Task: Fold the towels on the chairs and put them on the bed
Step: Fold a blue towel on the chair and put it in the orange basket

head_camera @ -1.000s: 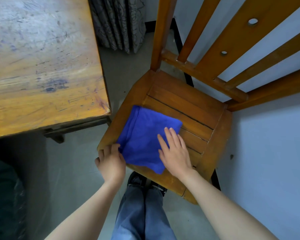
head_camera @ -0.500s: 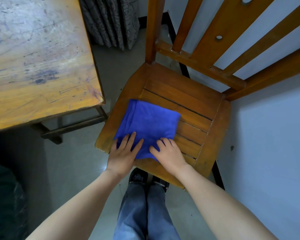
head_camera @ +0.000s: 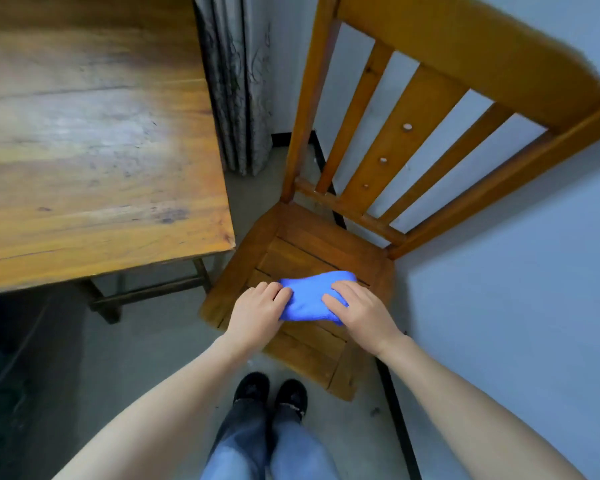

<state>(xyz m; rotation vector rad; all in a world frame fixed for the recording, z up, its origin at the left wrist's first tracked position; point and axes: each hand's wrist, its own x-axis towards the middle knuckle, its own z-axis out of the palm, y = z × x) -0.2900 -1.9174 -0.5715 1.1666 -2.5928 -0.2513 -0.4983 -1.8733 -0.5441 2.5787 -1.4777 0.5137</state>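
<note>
A folded blue towel (head_camera: pixel 309 297) is held between both hands just above the slatted seat of a wooden chair (head_camera: pixel 321 337). My left hand (head_camera: pixel 257 311) grips the towel's left end with curled fingers. My right hand (head_camera: pixel 359 311) grips its right end, fingers wrapped over the top. The towel is bunched into a short thick bundle, and its underside is hidden. No bed is in view.
A worn wooden table (head_camera: pixel 94 140) stands close on the left, its corner near the chair seat. A patterned curtain (head_camera: pixel 236 81) hangs behind. A pale wall (head_camera: pixel 516 323) runs along the right. My shoes (head_camera: pixel 269 393) stand on the grey floor before the chair.
The towel lay flat on the seat under my hands; now both hands have closed on its ends and raised it off the seat. My view has risen and pulled back.
</note>
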